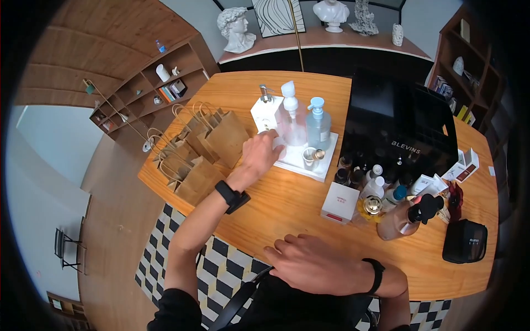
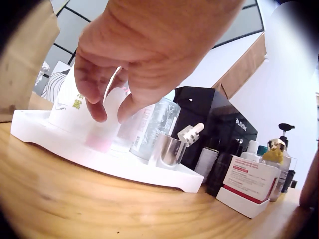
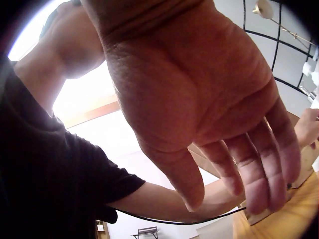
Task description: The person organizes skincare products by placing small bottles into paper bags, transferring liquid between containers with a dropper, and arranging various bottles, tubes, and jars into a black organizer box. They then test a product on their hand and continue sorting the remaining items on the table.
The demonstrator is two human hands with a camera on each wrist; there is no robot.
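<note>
My left hand point(image 1: 262, 153) reaches over the front left of a white tray point(image 1: 301, 170). In the left wrist view its thumb and fingers pinch a small white, round-topped container point(image 2: 114, 103) with a pinkish base; the hand partly covers it. Behind it on the tray stand a white square pump bottle point(image 1: 266, 117), a clear pinkish pump bottle point(image 1: 294, 129) and a light-blue pump bottle point(image 1: 318, 129). A silver cup-like piece with a white dropper top point(image 2: 190, 134) is at the tray's right. My right hand point(image 1: 312, 263) holds nothing, its fingers loosely extended near the table's front edge.
Several brown paper bags point(image 1: 227, 138) stand left of the tray. To the right are a black BLEVINS box point(image 1: 400, 124), a white box point(image 1: 339, 201), several bottles including a large pump bottle point(image 1: 398, 222), and a black zip case point(image 1: 465, 241).
</note>
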